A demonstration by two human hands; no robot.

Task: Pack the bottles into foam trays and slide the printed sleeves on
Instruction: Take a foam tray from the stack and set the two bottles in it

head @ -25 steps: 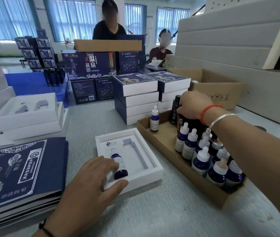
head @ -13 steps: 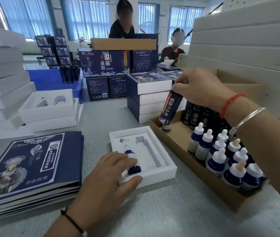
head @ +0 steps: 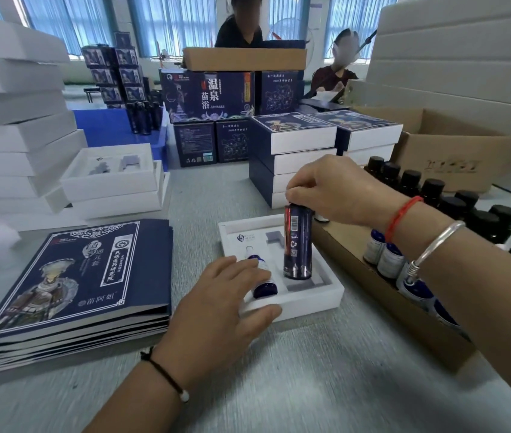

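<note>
the right hand (head: 335, 189) pinches a tall bottle (head: 298, 242) upright over the tray (head: 316, 300); the left hand (head: 216, 310) lies flat, fingers straight, on a small bottle (head: 263, 284).

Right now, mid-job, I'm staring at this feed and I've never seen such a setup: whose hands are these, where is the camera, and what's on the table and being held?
There is no machine here. A person packs by hand, and the single picture comes from a wide-angle camera worn on their head, looking forward and down.

The left hand rests on the white foam tray, its fingers over a small dropper bottle lying in the tray. The right hand grips the top of a tall dark blue bottle, held upright over the tray's long slot.

On the grey table, to the left, lies a stack of printed sleeves. To the right, a cardboard tray holds more dropper bottles and black-capped bottles. Behind stand finished boxes and spare white trays.
</note>
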